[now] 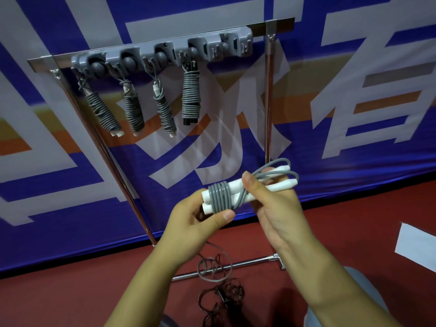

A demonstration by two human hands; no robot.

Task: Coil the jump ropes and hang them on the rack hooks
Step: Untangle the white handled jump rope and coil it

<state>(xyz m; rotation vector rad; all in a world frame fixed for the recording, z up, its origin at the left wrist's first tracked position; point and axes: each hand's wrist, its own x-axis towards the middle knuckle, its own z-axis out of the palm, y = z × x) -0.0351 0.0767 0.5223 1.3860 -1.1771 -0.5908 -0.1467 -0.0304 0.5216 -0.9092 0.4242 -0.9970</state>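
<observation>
Grey cord wrapped the white-handled jump rope (220, 197) I gripped between my left hand (200, 218) and my right hand (276, 204), both curled tight.

Red floor (70, 300): loose dark rope tangle (221, 296), white sheet (417, 246).

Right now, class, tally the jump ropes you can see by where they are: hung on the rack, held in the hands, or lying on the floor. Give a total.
Hung on the rack, coiled: 4 — first rope, second rope, third rope, fourth rope
Held in the left hand and right hand, part-wound white-handled rope: 1
Loose dark rope on the floor: 1, as far as can be told
Total: 6
</observation>
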